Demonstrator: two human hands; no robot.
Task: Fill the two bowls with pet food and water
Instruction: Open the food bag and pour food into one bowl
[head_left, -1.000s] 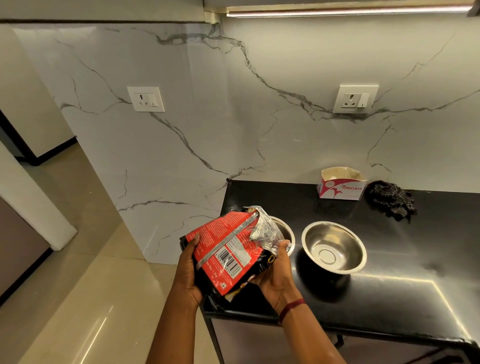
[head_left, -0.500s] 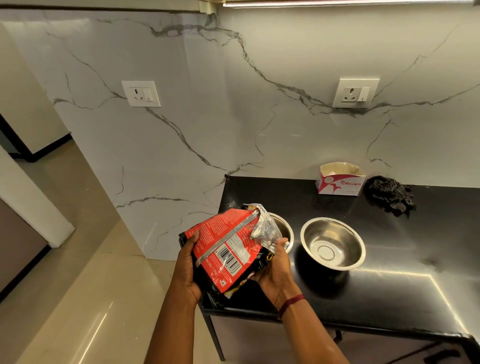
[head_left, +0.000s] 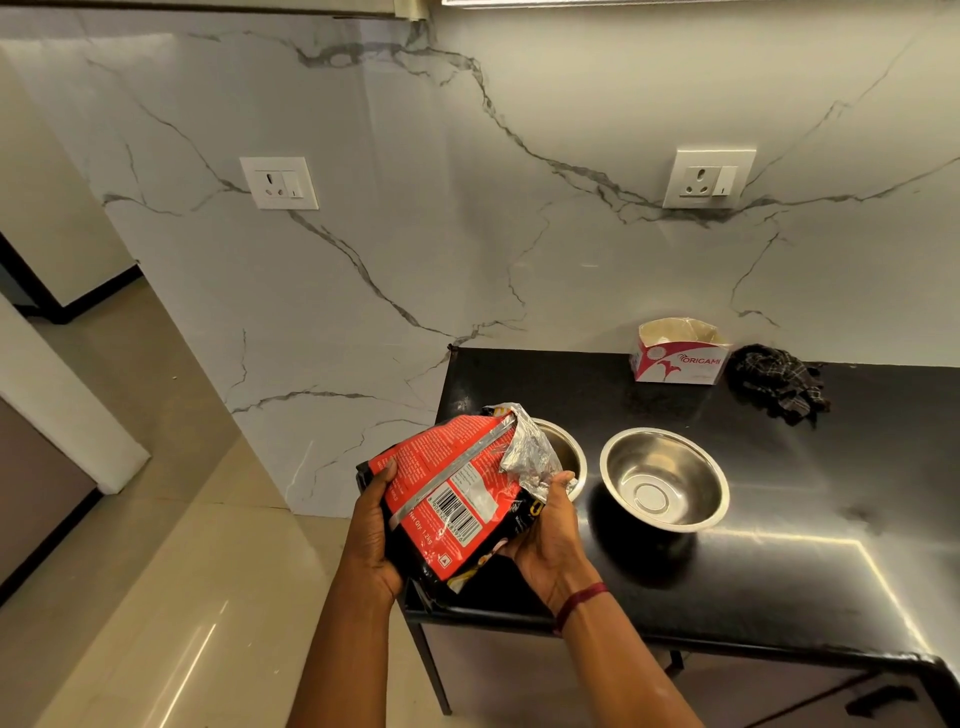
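Note:
A red and black pet food bag (head_left: 457, 488) is tilted with its crumpled silver mouth over the left steel bowl (head_left: 570, 451), which it mostly hides. My left hand (head_left: 375, 525) grips the bag's lower left side. My right hand (head_left: 545, 530) holds it from below, near the open end. The right steel bowl (head_left: 665, 478) stands empty beside it on the black counter (head_left: 810, 525). I cannot see any food falling or inside the left bowl.
An open white and red cardboard box (head_left: 678, 353) and a dark checked cloth (head_left: 779, 382) lie at the back of the counter by the marble wall. The counter's left end is just behind my hands. Beige floor tiles lie to the left.
The hands and bag keep nearly the same pose over the left bowl. Only the camera has dipped a little.

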